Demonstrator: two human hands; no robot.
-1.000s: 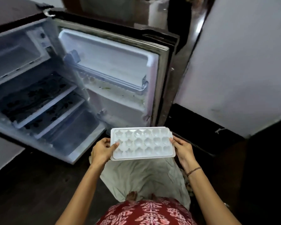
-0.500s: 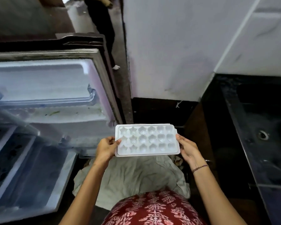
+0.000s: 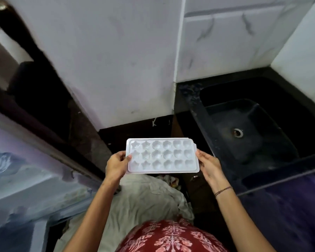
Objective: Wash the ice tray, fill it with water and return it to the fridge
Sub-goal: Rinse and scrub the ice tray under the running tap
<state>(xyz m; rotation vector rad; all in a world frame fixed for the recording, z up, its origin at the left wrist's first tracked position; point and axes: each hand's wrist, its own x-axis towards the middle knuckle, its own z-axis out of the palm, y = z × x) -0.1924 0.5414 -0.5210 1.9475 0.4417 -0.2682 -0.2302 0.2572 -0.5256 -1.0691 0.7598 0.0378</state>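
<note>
A white plastic ice tray (image 3: 162, 155) with star- and flower-shaped cups is held level in front of me, its cups looking empty. My left hand (image 3: 116, 165) grips its left short edge, thumb on top. My right hand (image 3: 206, 165) holds the right short edge. The open fridge door (image 3: 31, 171) is at the lower left, its inner lining blurred. A black sink (image 3: 251, 131) with a round metal drain lies to the right of the tray, set in a dark counter.
A white wall (image 3: 116, 60) stands straight ahead, with a marbled tile wall (image 3: 225, 42) behind the sink. A pale cloth (image 3: 144, 202) lies on the dark floor below the tray. The counter's front edge (image 3: 284, 179) runs at the right.
My view has swung right, away from the fridge interior toward the sink. The tray stays gripped in both hands and is now closer to the sink.
</note>
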